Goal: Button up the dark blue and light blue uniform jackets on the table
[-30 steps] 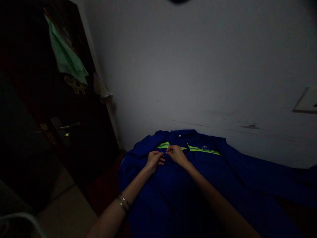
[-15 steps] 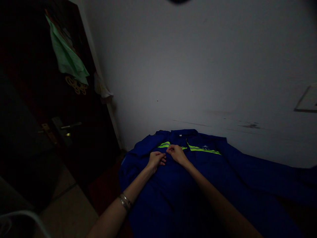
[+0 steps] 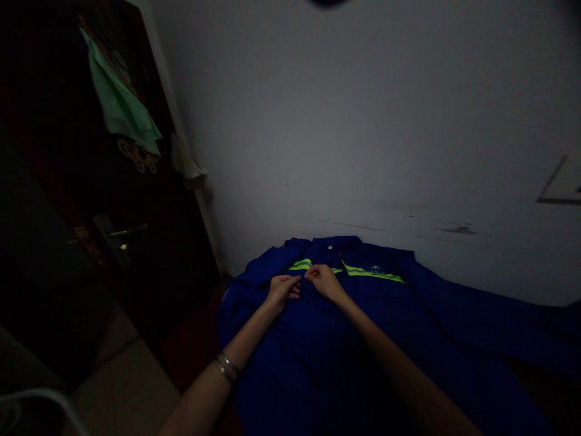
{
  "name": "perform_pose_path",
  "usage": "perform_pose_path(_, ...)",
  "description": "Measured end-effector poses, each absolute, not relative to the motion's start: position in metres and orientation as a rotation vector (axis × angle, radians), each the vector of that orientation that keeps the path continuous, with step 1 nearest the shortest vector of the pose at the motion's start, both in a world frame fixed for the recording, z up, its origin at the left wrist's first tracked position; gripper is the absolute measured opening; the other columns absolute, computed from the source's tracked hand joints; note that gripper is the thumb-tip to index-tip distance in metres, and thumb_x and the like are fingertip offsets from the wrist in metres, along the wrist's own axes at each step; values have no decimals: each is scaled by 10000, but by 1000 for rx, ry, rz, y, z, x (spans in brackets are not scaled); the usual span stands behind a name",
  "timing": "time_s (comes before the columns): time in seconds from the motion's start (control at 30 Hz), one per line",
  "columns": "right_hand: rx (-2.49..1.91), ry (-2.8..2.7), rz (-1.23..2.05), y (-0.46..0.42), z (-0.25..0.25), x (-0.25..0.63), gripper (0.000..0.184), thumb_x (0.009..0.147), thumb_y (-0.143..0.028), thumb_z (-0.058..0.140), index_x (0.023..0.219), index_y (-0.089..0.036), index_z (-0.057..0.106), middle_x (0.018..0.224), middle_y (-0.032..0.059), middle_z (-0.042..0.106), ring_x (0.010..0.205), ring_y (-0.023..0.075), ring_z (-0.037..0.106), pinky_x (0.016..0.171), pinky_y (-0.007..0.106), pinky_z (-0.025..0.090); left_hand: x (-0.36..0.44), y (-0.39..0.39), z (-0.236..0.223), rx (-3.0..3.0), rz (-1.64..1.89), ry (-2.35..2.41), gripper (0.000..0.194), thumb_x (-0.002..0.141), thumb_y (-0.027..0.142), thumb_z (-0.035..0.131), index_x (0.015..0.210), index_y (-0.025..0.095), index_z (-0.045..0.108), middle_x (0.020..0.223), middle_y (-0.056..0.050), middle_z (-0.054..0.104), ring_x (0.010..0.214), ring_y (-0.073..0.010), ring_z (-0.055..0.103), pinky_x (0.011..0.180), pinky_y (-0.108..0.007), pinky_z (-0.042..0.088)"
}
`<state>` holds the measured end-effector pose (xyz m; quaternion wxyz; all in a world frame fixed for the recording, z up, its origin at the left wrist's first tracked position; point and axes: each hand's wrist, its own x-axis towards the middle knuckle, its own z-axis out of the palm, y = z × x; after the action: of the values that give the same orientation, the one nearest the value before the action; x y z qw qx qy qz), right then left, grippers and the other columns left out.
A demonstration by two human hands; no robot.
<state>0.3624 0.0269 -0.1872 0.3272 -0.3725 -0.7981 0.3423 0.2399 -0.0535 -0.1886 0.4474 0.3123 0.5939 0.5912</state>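
A blue work jacket (image 3: 363, 327) with neon yellow-green chest stripes (image 3: 372, 274) lies spread flat, front up, its collar towards the wall. My left hand (image 3: 282, 287) rests on the chest with fingers curled, pinching the front edge of the fabric. My right hand (image 3: 323, 280) is right beside it, fingers pinched on the jacket's front opening just below the collar. The two hands nearly touch. Thin bracelets (image 3: 226, 367) circle my left wrist.
A white wall (image 3: 363, 121) rises directly behind the jacket. A dark door (image 3: 68, 181) with a metal handle (image 3: 127, 231) stands at left, a green cloth (image 3: 118, 103) hanging on it. Tiled floor (image 3: 131, 393) shows at lower left. The room is dim.
Both hands stay at the jacket's front with only slight finger shifts; the left hand has edged a little towards the collar. The jacket has not moved.
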Motion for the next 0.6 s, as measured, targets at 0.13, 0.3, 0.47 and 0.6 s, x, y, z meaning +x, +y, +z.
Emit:
perform_pose_path(0.13,-954,-2096,907,26,-188,362,147,697,-170,526,737,-138,664,727,51,679,677,147,623,613,208,444,241,-52,-192,664,1530,1427,161,663,209,670,603,90,580,497,9,542,373,-40,463,367,-146,412)
perform_pose_path(0.3,-966,-1995,952,24,-193,358,135,684,-181,537,721,-135,659,705,54,677,675,156,628,618,219,460,244,-54,-190,631,1516,1425,147,681,176,646,585,85,583,461,14,521,366,-37,452,378,-142,396)
perform_pose_path(0.47,-967,-1929,1008,23,-196,354,145,667,-184,543,725,-126,662,720,61,681,686,164,632,639,233,475,245,-57,-186,587,1474,1434,132,671,185,661,616,82,598,478,8,538,387,-46,472,401,-154,410)
perform_pose_path(0.6,-980,-1933,1042,22,-194,356,163,667,-180,541,742,-108,666,750,76,687,706,170,635,645,232,477,245,-58,-186,555,1463,1431,166,665,201,670,583,86,583,463,10,528,385,-46,470,399,-152,403)
